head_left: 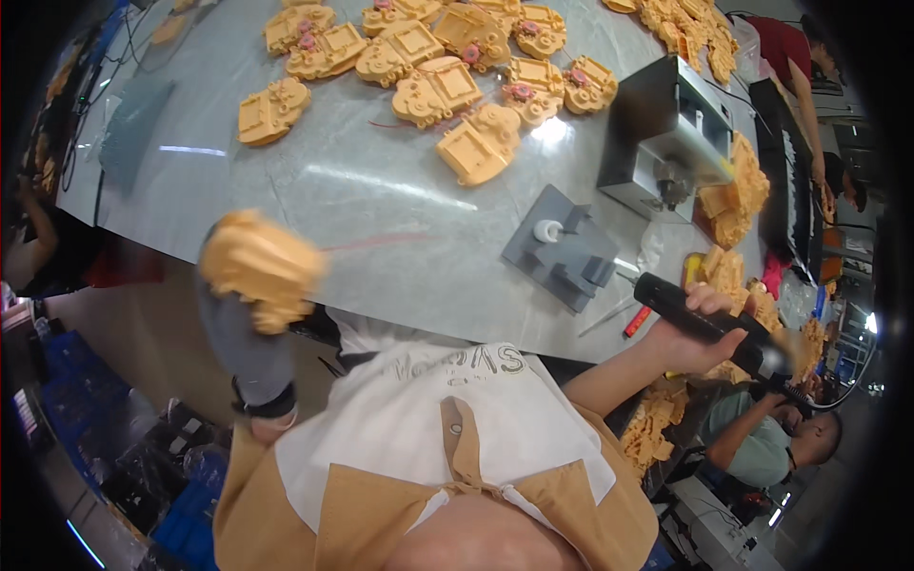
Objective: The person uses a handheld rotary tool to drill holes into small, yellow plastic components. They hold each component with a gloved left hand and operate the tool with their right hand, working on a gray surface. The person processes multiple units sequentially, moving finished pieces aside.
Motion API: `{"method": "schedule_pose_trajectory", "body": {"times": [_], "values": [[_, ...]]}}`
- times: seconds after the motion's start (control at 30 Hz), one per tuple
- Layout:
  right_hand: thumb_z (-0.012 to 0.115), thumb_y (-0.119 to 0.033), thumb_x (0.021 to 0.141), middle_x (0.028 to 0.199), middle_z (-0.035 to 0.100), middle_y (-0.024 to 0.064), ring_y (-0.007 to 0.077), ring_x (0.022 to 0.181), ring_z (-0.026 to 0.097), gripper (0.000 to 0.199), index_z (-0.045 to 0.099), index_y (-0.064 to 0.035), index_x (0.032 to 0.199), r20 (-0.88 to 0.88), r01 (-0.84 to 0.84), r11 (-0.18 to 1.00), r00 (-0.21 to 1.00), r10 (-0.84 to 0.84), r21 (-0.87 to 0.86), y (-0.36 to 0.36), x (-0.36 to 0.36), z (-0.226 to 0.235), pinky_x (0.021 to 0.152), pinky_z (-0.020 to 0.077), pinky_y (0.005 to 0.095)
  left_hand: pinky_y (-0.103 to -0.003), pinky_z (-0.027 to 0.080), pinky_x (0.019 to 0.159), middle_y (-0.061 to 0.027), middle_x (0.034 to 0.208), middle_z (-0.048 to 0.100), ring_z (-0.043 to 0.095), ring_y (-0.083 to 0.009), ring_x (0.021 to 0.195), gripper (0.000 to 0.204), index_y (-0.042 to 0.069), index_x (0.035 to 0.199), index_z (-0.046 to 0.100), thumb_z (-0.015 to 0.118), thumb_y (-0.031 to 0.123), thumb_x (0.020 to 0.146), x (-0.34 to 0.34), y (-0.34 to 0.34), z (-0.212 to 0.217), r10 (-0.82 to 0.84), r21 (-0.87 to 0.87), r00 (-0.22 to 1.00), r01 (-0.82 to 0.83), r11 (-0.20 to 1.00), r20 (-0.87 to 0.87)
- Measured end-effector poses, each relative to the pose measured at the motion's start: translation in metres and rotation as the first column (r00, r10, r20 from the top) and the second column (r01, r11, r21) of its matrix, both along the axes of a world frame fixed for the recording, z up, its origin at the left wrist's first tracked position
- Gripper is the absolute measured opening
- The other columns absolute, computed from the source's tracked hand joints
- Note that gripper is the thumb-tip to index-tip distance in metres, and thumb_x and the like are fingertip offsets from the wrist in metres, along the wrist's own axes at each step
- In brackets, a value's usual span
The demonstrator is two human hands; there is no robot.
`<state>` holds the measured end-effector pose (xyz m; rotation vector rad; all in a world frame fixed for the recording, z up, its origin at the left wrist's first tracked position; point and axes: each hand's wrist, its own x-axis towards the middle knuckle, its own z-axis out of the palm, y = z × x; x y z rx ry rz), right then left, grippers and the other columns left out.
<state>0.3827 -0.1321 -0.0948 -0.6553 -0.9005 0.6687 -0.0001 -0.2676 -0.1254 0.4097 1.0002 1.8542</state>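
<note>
Grey and glossy, the workbench stretched away from the person's apron-covered chest, its near edge running just ahead of both raised arms. Nearest, off that near edge on the person's left, the left hand in a grey glove was clamped around a tan moulded plastic part, blurred, held up in the air clear of the bench top. On the other side, beyond the bench's near right corner, the right hand had its fingers wrapped tight about a black electric screwdriver, the tool's tip pointing back toward the bench's right edge. A red-handled tool lay at that near right edge, just beside the screwdriver's nose. Slightly farther in, a grey metal fixture block with a white cylinder on it sat near the right edge. Behind it stood a boxy grey machine, with a heap of tan parts against its right side. Along the far edge lay many more tan moulded housings, several showing pink gears, spread flat and mostly touching. Off the bench to the lower right, another person in a green shirt bent over more tan pieces.
</note>
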Motion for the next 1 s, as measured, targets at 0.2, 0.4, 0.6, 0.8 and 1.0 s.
{"method": "schedule_pose_trajectory", "body": {"times": [0.2, 0.4, 0.6, 0.8, 1.0], "values": [[0.049, -0.031, 0.086, 0.071, 0.05, 0.011, 0.0213, 0.061, 0.049, 0.049, 0.035, 0.0007, 0.12, 0.034, -0.007, 0.999, 0.999, 0.009, -0.042, 0.002, 0.005, -0.01, 0.065, 0.0398, 0.0367, -0.035, 0.048, 0.079, -0.015, 0.107, 0.057, 0.057, -0.0248, 0.089, 0.039, 0.0, 0.118, 0.046, 0.049, 0.024, 0.088, -0.15, -0.203, -0.203, 0.7, -0.445, 0.551, -0.541, 0.714, 0.454], [0.054, -0.005, 0.079, 0.074, 0.051, 0.0105, 0.0212, 0.065, 0.054, 0.038, 0.041, 0.0014, 0.114, 0.184, -0.05, 0.996, 0.981, 0.063, -0.074, 0.011, -0.028, -0.012, 0.068, 0.047, 0.0382, -0.033, 0.039, 0.093, -0.013, 0.116, 0.053, 0.05, -0.0227, 0.104, 0.036, 0.003, 0.117, 0.05, 0.044, 0.027, 0.091, -0.179, -0.14, -0.272, 0.616, -0.455, 0.63, -0.774, 0.441, -0.474], [0.057, -0.006, 0.076, 0.068, 0.049, 0.0072, 0.0185, 0.061, 0.051, 0.041, 0.041, 0.0008, 0.113, 0.147, 0.007, 0.993, 0.989, 0.01, -0.116, 0.0, -0.032, -0.03, 0.064, 0.0449, 0.0354, -0.03, 0.047, 0.07, -0.0117, 0.09, 0.057, 0.054, -0.021, 0.077, 0.029, -0.004, 0.106, 0.053, 0.054, 0.016, 0.086, -0.093, 0.049, 0.04, 0.515, 0.501, -0.139, -0.537, 0.678, -0.846], [0.047, -0.018, 0.082, 0.071, 0.045, 0.0052, 0.0163, 0.056, 0.046, 0.038, 0.04, -0.0039, 0.117, 0.109, -0.019, 0.988, 0.994, 0.002, 0.153, -0.041, 0.004, 0.007, 0.064, 0.0416, 0.0346, -0.031, 0.048, 0.078, -0.0175, 0.105, 0.056, 0.058, -0.0264, 0.092, 0.061, 0.001, 0.121, 0.047, 0.068, 0.027, 0.071, -0.076, 0.186, -0.013, -0.518, -0.414, -0.442, -0.315, 0.854, -0.732], [0.053, -0.001, 0.074, 0.067, 0.05, 0.0061, 0.0151, 0.053, 0.048, 0.038, 0.041, -0.0008, 0.11, -0.015, 0.425, 0.879, 0.899, -0.439, -0.217, -0.044, 0.033, -0.031, 0.058, 0.0429, 0.0286, -0.041, 0.046, 0.088, -0.0161, 0.113, 0.055, 0.057, -0.0287, 0.101, 0.041, 0.004, 0.121, 0.046, 0.054, 0.023, 0.086, -0.009, 0.144, -0.008, -0.19, -0.153, 0.776, 0.122, 0.981, -0.602]]}}
